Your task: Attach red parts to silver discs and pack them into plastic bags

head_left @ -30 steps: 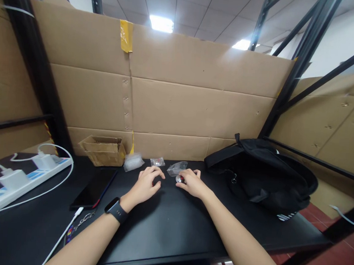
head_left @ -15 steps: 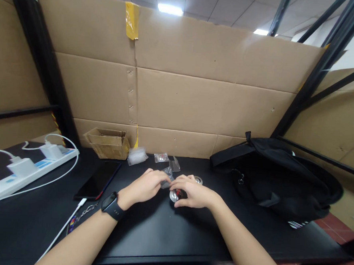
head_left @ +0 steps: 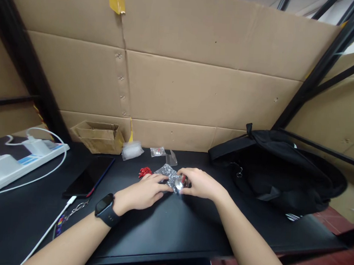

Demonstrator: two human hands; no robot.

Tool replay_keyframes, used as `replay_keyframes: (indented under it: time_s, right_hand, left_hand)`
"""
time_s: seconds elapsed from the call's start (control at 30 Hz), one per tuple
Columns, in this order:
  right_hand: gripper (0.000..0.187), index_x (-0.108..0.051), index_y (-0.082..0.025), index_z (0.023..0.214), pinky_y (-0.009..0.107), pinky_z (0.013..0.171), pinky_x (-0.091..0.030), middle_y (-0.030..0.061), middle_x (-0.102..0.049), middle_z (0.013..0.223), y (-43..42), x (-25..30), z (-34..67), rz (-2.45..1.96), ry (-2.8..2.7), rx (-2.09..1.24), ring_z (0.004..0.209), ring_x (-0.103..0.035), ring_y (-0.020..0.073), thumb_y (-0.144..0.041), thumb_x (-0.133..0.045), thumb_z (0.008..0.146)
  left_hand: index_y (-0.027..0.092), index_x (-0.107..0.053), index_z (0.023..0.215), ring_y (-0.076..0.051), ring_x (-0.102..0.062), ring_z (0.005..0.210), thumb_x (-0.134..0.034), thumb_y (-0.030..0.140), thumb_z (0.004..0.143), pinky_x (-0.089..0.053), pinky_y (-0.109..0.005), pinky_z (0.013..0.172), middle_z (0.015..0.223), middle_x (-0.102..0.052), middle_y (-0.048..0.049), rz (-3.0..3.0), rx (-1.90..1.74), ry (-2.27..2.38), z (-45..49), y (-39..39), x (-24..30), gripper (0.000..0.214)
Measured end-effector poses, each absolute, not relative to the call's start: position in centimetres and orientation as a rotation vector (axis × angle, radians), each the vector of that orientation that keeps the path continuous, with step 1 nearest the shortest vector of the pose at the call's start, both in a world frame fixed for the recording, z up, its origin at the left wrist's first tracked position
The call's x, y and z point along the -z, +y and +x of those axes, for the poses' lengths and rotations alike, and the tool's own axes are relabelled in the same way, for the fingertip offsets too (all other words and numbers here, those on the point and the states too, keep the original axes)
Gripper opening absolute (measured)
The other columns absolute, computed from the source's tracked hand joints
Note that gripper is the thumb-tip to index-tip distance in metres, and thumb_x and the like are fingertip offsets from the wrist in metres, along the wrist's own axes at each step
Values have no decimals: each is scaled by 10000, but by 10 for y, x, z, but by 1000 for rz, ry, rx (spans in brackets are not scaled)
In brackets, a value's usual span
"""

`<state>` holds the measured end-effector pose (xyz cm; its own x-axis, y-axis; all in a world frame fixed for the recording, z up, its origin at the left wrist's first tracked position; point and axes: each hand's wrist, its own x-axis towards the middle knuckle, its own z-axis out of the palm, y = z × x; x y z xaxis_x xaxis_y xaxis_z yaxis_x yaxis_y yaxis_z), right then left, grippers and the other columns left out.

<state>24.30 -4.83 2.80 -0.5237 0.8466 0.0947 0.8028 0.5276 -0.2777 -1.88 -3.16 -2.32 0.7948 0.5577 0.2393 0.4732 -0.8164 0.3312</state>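
My left hand (head_left: 145, 191) rests on the black table (head_left: 165, 231) with a dark watch on its wrist, its fingers pinching the edge of a crumpled clear plastic bag (head_left: 166, 173). My right hand (head_left: 200, 183) is curled around a small shiny round metal part (head_left: 179, 184) with a bit of red showing, held right against the bag. A small red piece (head_left: 145, 171) lies on the table just beyond my left fingers.
Near the cardboard wall lie two small clear packets (head_left: 158, 151) and a white plastic bag (head_left: 132, 150), next to an open cardboard box (head_left: 97, 136). A phone (head_left: 88, 176), a power strip (head_left: 16, 161) and cables lie left. A black backpack (head_left: 279, 172) fills the right.
Both hands moved together toward me with the bag and the metal part. The red piece, hidden before, now lies uncovered on the table. The camera tilted downward.
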Motion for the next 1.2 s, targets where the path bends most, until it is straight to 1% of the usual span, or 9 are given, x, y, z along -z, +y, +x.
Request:
replay_keyframes:
  time_s: [0.1,0.2,0.4,0.57,0.67,0.8,0.93,1.07,1.2]
  right_hand:
    - [334,-720,-275,1022,285,696,-440,21,-741,944,-50,-29,241,-1422,-2604,-210,845,-691,230,-377,-849,732]
    - [266,-753,-286,951,300,709,-431,19,-754,899,-50,-30,241,-1406,-2662,-140,851,-694,245,-397,-849,729]
    - [273,-769,-287,985,282,692,-426,18,-752,862,-43,-20,236,-1352,-2644,-241,798,-685,218,-433,-834,763]
    - [325,-746,-229,987,251,679,-450,15,-717,826,-38,-12,233,-1330,-2540,-360,738,-656,178,-378,-875,729]
    - [394,-735,-216,1032,252,710,-486,27,-714,913,-38,-15,237,-1247,-2534,-430,766,-649,171,-298,-900,684]
    - [371,-725,-224,1096,248,745,-521,35,-708,1016,-39,-20,244,-1139,-2518,-579,799,-660,154,-112,-777,746]
    - [315,-716,-220,1102,253,744,-528,28,-703,977,-37,-16,239,-1122,-2478,-625,774,-663,149,-124,-736,802]
    - [327,-702,-255,1133,282,813,-510,35,-686,1040,-33,-7,230,-1178,-2437,-441,900,-651,182,-211,-783,819]
    - [386,-670,-275,1180,319,899,-497,50,-625,1166,-29,3,225,-1253,-2367,-300,1098,-605,224,-290,-804,818]
  left_hand:
    - [428,-660,1306,-298,-509,1361,-564,188,938,-400,-522,1141,1509,-521,-22,2707,-456,803,-19,-31,22,450]
    - [445,-668,1295,-310,-507,1372,-573,197,934,-393,-544,1143,1511,-524,-22,2685,-441,803,-21,-30,21,448]
    - [442,-700,1247,-279,-485,1407,-609,175,908,-385,-495,1168,1514,-529,6,2635,-480,719,-25,-27,21,441]
    - [451,-693,1259,-274,-485,1406,-604,162,905,-385,-473,1174,1518,-524,11,2647,-444,700,-25,-25,19,466]
    - [433,-709,1244,-281,-500,1395,-623,168,889,-389,-476,1175,1516,-527,3,2632,-446,715,-25,-24,19,450]
    - [411,-742,1192,-265,-532,1369,-659,176,861,-405,-434,1169,1481,-566,7,2602,-509,712,-25,-23,19,413]
    - [418,-753,1167,-263,-564,1335,-679,197,851,-426,-413,1147,1425,-616,10,2611,-522,665,-25,-23,17,392]
    - [420,-754,1162,-272,-579,1320,-692,195,838,-429,-422,1141,1416,-624,10,2633,-523,655,-26,-24,13,400]
    - [420,-731,1208,-284,-547,1354,-687,206,840,-421,-439,1146,1494,-552,1,2656,-442,696,-28,-25,11,427]
